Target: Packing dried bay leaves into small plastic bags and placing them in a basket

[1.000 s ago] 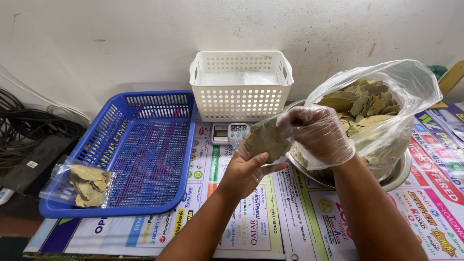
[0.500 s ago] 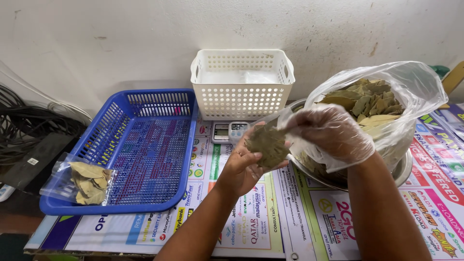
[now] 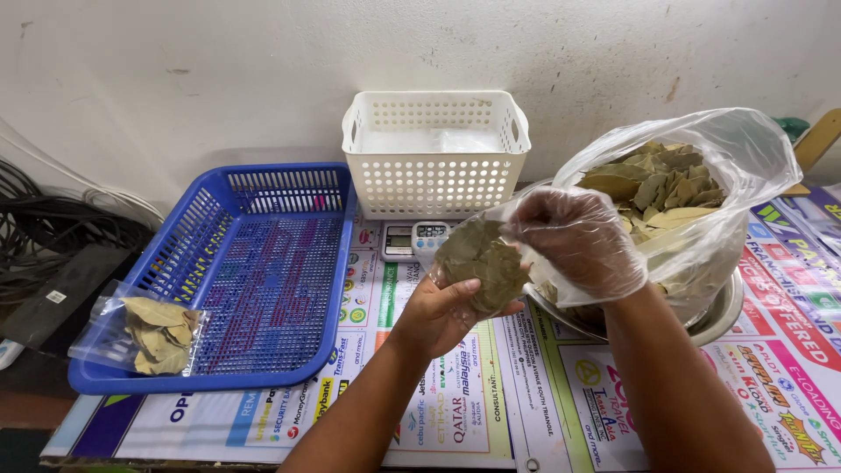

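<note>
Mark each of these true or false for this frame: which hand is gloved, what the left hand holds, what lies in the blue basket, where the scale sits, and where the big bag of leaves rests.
1. The right hand wears a clear glove. True.
2. The left hand holds a small bag of leaves. True.
3. The blue basket holds nothing. False: a filled packet lies in its near left corner.
4. The scale sits inside the white basket. False: it sits on the table in front of it.
5. The big bag of leaves rests in a metal bowl. True.
</note>
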